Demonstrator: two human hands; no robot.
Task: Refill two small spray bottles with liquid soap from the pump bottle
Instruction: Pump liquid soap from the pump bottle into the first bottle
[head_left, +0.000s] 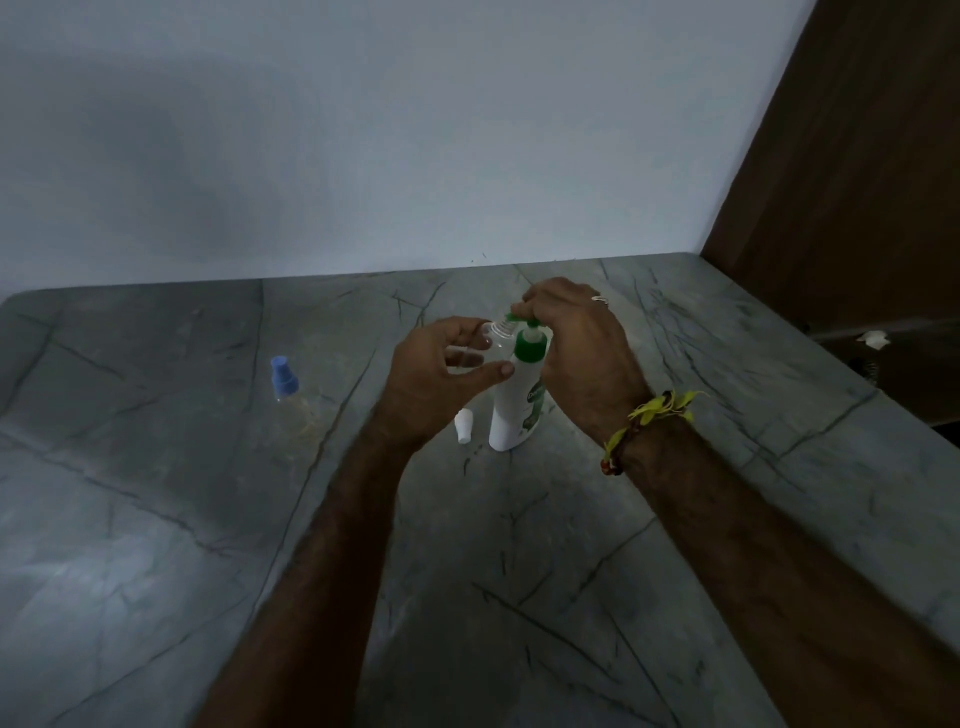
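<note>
1. The grey stone counter (675, 519) runs from wall to wall under both forearms, and everything for the job stands on it or is held just above it.
2. The white pump bottle (511, 415) stands upright near the middle of the counter, with its green collar and pump head at the top.
3. The right hand (576, 343) sits on top of the pump, fingers bent down over the green head; from here it looks like it is pressing. A yellow thread band (654, 415) is tied round that wrist.
4. The left hand (441, 374) holds a small clear spray bottle (493, 340), cap off, in a loose half-closed grip, thumb on the near side and fingers round the far side. The bottle's threaded neck is tilted up right at the green nozzle.
5. To do this step well, I would say keep the open neck directly under the nozzle tip and touching it, press the pump slowly and fully, and hold the small bottle steady so the soap runs inside rather than down its threads. I cannot tell how much soap is in it; the bottle is too clear and the light too dim.
6. The second spray bottle (288, 400), blue cap on, stands well apart to the left, apparently not yet dealt with.
7. A small white cap (464, 425) lies on the counter just beside the pump bottle's base, probably from the held bottle.
</note>
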